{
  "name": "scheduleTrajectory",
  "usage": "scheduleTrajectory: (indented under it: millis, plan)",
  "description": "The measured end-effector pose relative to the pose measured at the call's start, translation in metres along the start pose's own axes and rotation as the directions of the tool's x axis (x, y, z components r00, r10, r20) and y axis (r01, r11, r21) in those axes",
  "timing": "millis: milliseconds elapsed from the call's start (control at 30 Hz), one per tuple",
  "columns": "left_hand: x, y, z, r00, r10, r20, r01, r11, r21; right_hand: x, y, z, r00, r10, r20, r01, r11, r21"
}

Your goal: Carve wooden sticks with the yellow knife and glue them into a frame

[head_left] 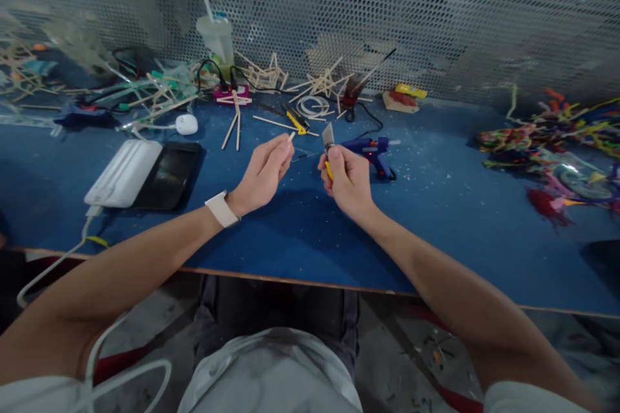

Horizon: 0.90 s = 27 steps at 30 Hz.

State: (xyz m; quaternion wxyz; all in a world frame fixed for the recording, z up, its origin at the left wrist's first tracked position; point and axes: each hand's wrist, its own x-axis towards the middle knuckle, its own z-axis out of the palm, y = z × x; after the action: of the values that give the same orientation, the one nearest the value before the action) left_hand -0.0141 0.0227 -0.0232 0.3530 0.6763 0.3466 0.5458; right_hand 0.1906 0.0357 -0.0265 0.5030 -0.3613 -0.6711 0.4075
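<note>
So the left hand (pixel 265 171) has a stick (pixel 291 137) pinched in its fingers, and the right's (pixel 347 177) wrapped around a knife (pixel 328 145), both just nearer the person than the cutter (pixel 297 121).

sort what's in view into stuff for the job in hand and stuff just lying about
In use, by the look of it:
knife, in the right hand
short stick, in the left hand
glue gun, red light on, probably
loose sticks, probably

Just lying about, it seems:
power bank
phone
cup
coloured strands
</note>
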Motion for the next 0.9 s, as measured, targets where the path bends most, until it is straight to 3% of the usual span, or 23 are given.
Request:
scheduleTrajectory:
  millis: [100,233,367,533,700,900]
  plan:
    - [-0.001,-0.004,0.001,0.994,-0.085,0.075,0.098,0.977,-0.19,-0.003,-0.004,-0.001,0.995,-0.077,0.064,0.083,0.991,-0.107]
    - [-0.003,-0.004,0.0,0.996,0.012,0.089,-0.009,0.999,-0.036,-0.004,-0.006,-0.005,0.976,-0.133,0.171,0.173,0.953,-0.249]
    - [-0.003,-0.005,-0.002,0.985,0.066,0.16,-0.08,0.994,0.079,-0.003,-0.005,-0.007,0.97,-0.137,0.202,0.194,0.935,-0.296]
    - [-0.003,-0.002,-0.003,0.977,0.113,0.18,-0.147,0.971,0.188,-0.003,-0.004,-0.007,0.971,-0.102,0.216,0.161,0.947,-0.278]
    - [0.0,0.005,-0.007,0.964,0.181,0.196,-0.232,0.931,0.283,-0.003,-0.007,-0.005,0.973,-0.002,0.23,0.04,0.986,-0.162]
    - [0.004,0.002,-0.008,0.965,0.122,0.232,-0.198,0.92,0.337,-0.003,-0.006,-0.003,0.97,0.062,0.235,-0.049,0.997,-0.063]
